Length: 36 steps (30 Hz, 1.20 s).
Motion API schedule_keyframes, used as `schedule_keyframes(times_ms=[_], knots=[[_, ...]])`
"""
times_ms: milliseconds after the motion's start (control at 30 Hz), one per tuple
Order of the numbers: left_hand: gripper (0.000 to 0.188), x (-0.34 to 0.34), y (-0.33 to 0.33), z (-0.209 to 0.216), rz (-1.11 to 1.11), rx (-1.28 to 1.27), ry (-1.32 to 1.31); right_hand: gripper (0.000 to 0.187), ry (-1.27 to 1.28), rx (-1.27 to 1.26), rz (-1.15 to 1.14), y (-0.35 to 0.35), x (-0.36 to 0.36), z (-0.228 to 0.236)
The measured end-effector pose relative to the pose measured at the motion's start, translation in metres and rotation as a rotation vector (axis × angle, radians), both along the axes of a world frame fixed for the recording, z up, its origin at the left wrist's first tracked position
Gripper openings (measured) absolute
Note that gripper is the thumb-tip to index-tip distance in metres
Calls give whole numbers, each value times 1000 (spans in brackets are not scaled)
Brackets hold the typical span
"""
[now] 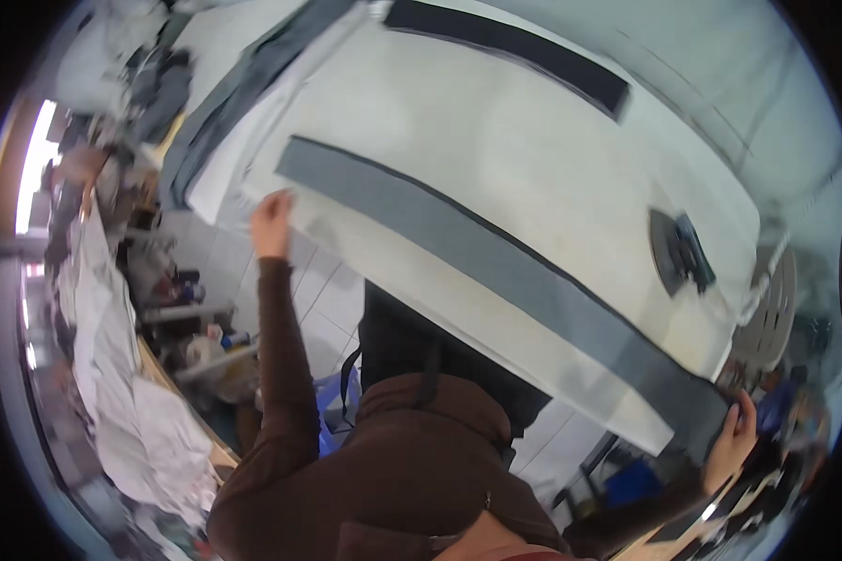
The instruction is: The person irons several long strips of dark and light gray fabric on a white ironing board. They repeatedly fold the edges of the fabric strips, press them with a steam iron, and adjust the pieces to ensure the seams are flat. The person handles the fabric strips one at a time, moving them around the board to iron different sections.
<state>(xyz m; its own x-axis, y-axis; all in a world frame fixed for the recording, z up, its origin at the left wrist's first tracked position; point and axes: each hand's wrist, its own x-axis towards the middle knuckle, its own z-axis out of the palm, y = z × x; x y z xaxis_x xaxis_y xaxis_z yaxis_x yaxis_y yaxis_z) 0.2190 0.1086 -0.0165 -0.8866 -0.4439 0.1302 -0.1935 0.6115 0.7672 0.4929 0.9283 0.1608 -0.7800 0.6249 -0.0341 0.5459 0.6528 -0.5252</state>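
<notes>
A long grey fabric strip point(458, 248) with a dark far edge lies slantwise across a pale padded ironing table point(533, 159). Its right end hangs past the table's edge, and my right hand point(734, 439) grips that end between thumb and fingers. My left hand point(271, 222) is at the table's left front edge, a little short of the strip's left end. Its fingers are drawn together, slightly blurred, with nothing visible in them. Farther back on the table rests a black fabric strip point(510, 51). An iron point(681, 251) lies at the table's right side.
Grey and white cloth point(243, 103) drapes over the table's left end. To my left, a pale cloth point(131, 374) covers a wooden-edged surface beside cluttered shelves point(201, 327). A grey slatted plastic chair point(772, 309) stands beyond the table's right end.
</notes>
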Motion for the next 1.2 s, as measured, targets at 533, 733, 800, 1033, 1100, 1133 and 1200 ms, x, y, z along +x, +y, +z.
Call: schedule_keyframes(times_ms=[533, 733, 800, 1033, 1100, 1133, 1200], knots=[[33, -40, 72, 152, -677, 727, 14, 24, -68, -754, 1138, -528, -359, 26], [27, -113, -85, 18, -154, 516, 82, 10, -103, -517, 1317, -605, -408, 1], [31, -134, -121, -31, -7, 184, -76, 8, 38, -532, 1496, -616, -410, -2], [31, -182, -86, -53, 118, -280, -255, 14, 85, -462, 1525, -649, -455, -54], [30, -183, -96, -57, 62, -275, -216, 14, 179, -465, 1518, -652, -452, -70], [29, -183, -100, -56, 29, -272, -203, 13, 220, -471, 1508, -652, -449, -72], [25, -181, -108, -51, -25, 14, -196, 11, 248, -491, 1464, -650, -441, -71]])
